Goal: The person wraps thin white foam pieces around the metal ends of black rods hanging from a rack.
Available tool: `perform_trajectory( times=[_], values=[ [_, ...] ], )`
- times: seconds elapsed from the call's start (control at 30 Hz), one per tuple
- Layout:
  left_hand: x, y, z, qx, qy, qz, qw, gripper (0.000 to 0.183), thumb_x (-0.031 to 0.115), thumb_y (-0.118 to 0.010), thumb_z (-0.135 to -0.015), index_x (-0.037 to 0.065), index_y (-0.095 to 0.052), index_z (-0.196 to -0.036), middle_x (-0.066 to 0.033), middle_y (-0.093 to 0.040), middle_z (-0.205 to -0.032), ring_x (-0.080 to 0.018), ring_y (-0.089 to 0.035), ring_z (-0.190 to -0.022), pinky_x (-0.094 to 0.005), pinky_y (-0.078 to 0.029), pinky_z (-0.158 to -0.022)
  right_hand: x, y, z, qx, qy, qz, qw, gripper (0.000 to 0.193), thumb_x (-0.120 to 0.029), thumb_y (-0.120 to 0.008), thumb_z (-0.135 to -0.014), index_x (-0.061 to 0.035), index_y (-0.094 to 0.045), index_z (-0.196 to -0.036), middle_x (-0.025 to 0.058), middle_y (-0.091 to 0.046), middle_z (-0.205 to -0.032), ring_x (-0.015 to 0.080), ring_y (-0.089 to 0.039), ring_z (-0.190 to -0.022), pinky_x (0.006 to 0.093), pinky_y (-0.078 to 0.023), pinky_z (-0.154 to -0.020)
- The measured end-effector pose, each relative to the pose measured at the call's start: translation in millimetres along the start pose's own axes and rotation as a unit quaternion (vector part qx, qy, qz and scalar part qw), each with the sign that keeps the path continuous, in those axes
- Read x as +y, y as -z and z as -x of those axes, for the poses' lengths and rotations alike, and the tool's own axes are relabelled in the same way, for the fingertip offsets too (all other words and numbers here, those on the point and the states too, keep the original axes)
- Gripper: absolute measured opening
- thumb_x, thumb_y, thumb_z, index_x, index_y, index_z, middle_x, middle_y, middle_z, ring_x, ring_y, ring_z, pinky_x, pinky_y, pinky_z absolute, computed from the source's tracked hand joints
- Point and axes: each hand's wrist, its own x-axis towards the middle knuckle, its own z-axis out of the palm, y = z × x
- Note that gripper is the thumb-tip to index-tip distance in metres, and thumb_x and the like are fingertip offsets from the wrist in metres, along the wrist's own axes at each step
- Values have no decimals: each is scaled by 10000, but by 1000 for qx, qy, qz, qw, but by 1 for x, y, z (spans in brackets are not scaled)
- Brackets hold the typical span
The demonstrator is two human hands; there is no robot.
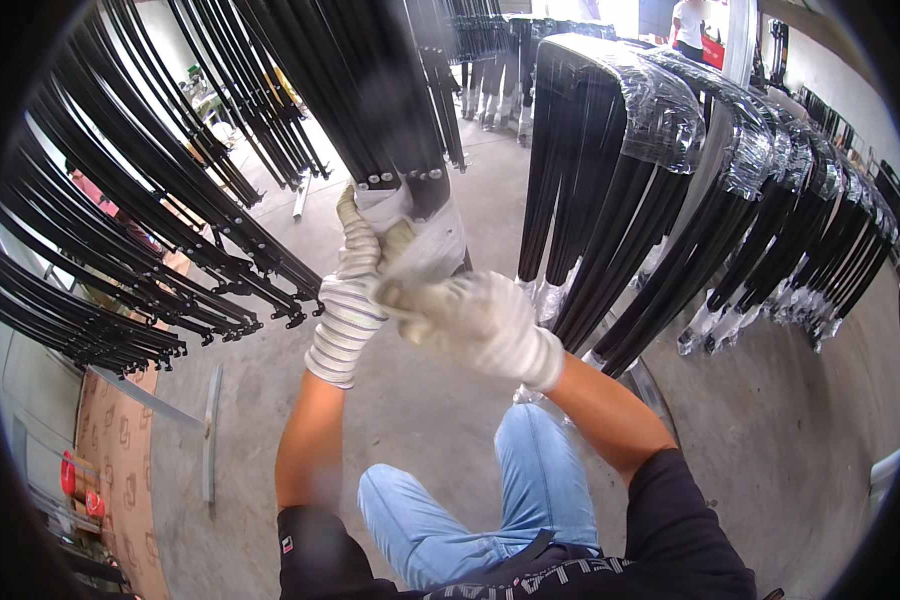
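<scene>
A bundle of long black metal tubes hangs in front of me, with a row of silvery round ends along its lower edge. Around that lower end goes a thin, whitish wrapping film. My left hand, in a striped knit glove, grips the wrapped end from the left, its thumb pointing up along the tubes. My right hand, gloved in off-white, is closed on the film just below and to the right. Its fingertips are smeared by motion, and part of the tube end is hidden behind both gloves.
On the right stand rows of black frames wrapped in clear plastic. More black tubes hang in rows on the left. Metal strips lie on the concrete floor. At the back right, a person in a white shirt stands.
</scene>
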Motion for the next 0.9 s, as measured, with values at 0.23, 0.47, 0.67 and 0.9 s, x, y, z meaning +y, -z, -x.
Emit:
perform_trajectory(
  times=[0.23,0.47,0.67,0.9],
  values=[
    [-51,9,16,106,-52,299,947,742,223,-593,-771,63,-133,-1330,-147,-362,-1222,-216,-411,-1043,-308,-353,-856,-10,-33,-26,67,-188,-440,875,364,-141,-582,-794,-54,-502,-1137,23,-593,-767,43,-500,-656,182,-420,-608],
    [-24,9,19,65,-50,226,971,913,24,-630,-636,80,-52,-1340,-113,-368,-1231,-229,-326,-1153,-346,-197,-1009,-22,-46,-17,105,-171,-299,933,392,-3,-511,-761,-48,-485,-1150,128,-605,-893,177,-596,-741,263,-468,-661],
    [-13,5,19,48,-28,281,958,884,43,-653,-648,73,-95,-1333,-105,-360,-1243,-187,-325,-1149,-301,-224,-992,-21,-50,-18,127,-59,-177,974,446,69,-440,-714,-44,-465,-1144,152,-584,-969,279,-588,-845,305,-479,-702],
    [-4,-4,17,195,107,500,837,431,113,-583,-737,70,-418,-1133,-8,-477,-871,-58,-439,-708,-165,-404,-617,-9,-59,-17,120,-47,-59,990,353,-40,-537,-722,-67,-493,-1072,144,-580,-761,308,-566,-615,355,-465,-505]
  ],
)
